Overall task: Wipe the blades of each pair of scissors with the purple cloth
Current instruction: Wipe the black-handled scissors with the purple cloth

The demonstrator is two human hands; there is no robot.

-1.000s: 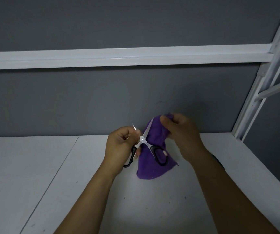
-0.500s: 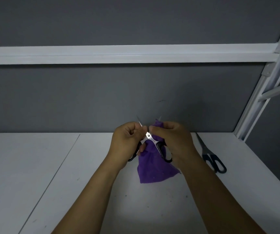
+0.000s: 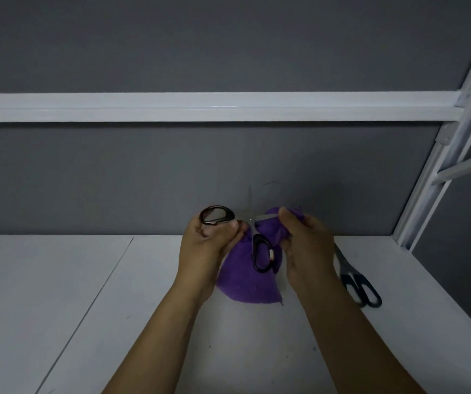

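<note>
A second earlier we held the small black-handled steel scissors (image 3: 267, 216) with the handles down and both blades pointing up, and the cloth sat out near the tip of one blade. By this moment we had turned them and spread them wide. One handle loop stood above our left hand (image 3: 208, 248), the other hung down in front of the cloth, one blade pointed up towards the far grey wall (image 3: 171, 172), and the other pointed right.

Our left hand gripped the scissors near the pivot, fingers curled round the handle shank. Our right hand (image 3: 309, 245) had slid in from the tip towards the pivot. It pinched the purple terry cloth (image 3: 243, 285) tightly round the right-pointing blade, so only a short bare stretch of steel showed beside the thumb. The rest of the cloth hung down between our wrists, its lower edge close over the white tabletop (image 3: 58, 308); we could not tell whether it touched.

We judged that this blade was getting its full-length pass, and that the upright blade was bare and might need the cloth next.

A second pair of scissors with dark blue handles (image 3: 355, 284) had also come into sight. It lay closed on the tabletop, just right of our right forearm, tips pointing away. It was apart from the cloth and untouched, so we judged that part of the task was not yet done.
</note>
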